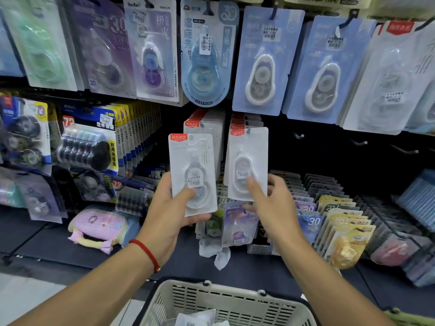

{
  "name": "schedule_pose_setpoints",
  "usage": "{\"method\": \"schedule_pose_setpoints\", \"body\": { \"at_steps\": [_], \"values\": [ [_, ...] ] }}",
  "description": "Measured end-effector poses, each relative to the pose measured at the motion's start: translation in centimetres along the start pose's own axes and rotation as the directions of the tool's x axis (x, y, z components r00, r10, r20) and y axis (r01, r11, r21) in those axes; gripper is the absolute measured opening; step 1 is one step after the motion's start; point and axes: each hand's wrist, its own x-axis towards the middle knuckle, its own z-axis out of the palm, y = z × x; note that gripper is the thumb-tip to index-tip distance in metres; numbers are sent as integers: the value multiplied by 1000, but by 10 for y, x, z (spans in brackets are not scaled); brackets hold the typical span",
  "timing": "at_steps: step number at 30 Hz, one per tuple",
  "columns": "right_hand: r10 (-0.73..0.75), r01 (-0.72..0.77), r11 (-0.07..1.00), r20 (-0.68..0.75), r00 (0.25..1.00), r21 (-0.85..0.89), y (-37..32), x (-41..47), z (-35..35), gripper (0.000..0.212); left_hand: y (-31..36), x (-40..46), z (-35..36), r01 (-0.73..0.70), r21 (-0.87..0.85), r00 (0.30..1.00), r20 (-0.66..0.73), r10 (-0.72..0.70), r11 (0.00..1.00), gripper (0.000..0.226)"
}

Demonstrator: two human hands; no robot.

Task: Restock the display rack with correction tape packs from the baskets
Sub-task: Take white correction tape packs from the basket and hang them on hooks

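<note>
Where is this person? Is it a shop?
Most likely a stationery shop: correction tape packs hang on display hooks with price stickers, and a shopping basket sits below.

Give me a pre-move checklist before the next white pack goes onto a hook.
1. Left hand has a firm grip on its white pack: ok.
2. Right hand grips the pack on the hook: cannot tell, fingers blurred.
3. That pack's hole seated on its hook: cannot tell, hidden.
4. Bare hooks free to the right: ok.
5. Basket within reach below: ok.
</note>
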Motion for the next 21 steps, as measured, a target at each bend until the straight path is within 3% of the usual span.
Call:
{"method": "schedule_pose_setpoints", "body": {
  "at_steps": [2,3,6,8,10,16,21],
  "values": [
    [75,-59,959,47,996,-277,7,0,0,65,0,-2,2,-15,42,1000,12,15,999,35],
    [71,-44,954,82,994,-296,7,-2,2,62,0,-3,3,-17,67,1000,27,15,998,35],
    [-64,84,995,268,961,-62,4,-7,8,35,-1,-9,8,-13,112,996,89,3,994,32],
    [-141,130,990,360,922,55,0,-12,13,33,0,-13,12,-16,104,989,145,1,994,36],
    [-179,153,983,322,930,105,-3,-16,15,36,2,-15,14,-24,83,979,205,6,996,41],
    [-148,130,966,66,987,223,-4,-14,12,18,1,-16,15,-50,130,966,259,15,990,62],
    [-118,118,950,-20,993,288,-8,-13,8,28,-1,-16,16,-45,138,951,310,0,989,76]
  ]
}}
